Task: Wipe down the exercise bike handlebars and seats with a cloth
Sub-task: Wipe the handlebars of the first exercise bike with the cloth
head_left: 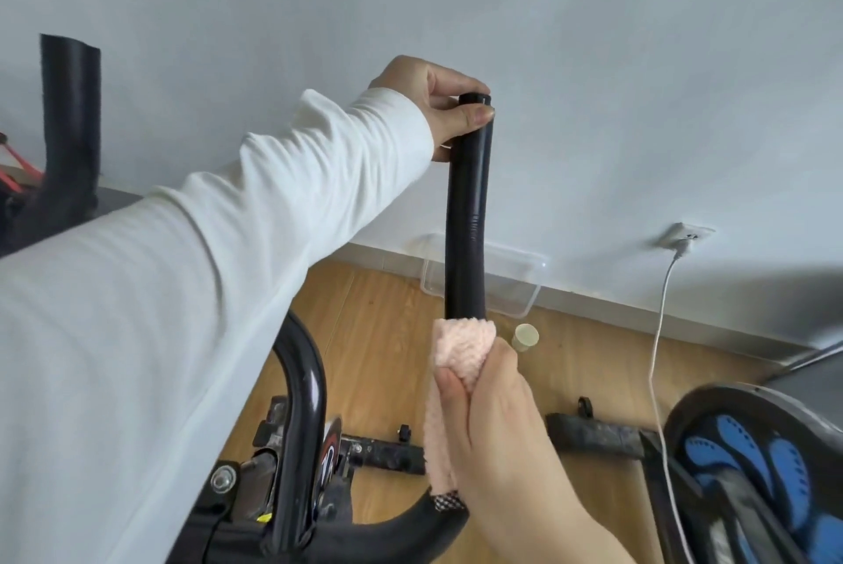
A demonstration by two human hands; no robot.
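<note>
A black foam-covered handlebar grip (pixel 467 217) of the exercise bike stands upright in the middle of the view. My left hand (pixel 438 105), in a white sleeve, is closed around its top end. My right hand (pixel 497 426) grips the lower part of the same bar through a fluffy pink cloth (pixel 463 351), which wraps the bar and hangs down below my fingers. A second handlebar grip (pixel 70 107) rises at the far left. The bike's black frame tube (pixel 301 394) curves below my left arm.
A clear plastic box (pixel 506 285) lies on the wooden floor by the wall, with a small pale bottle (pixel 527 335) beside it. A white cable (pixel 657 344) hangs from a wall socket (pixel 686 237). Another bike part with blue patches (pixel 748 467) sits lower right.
</note>
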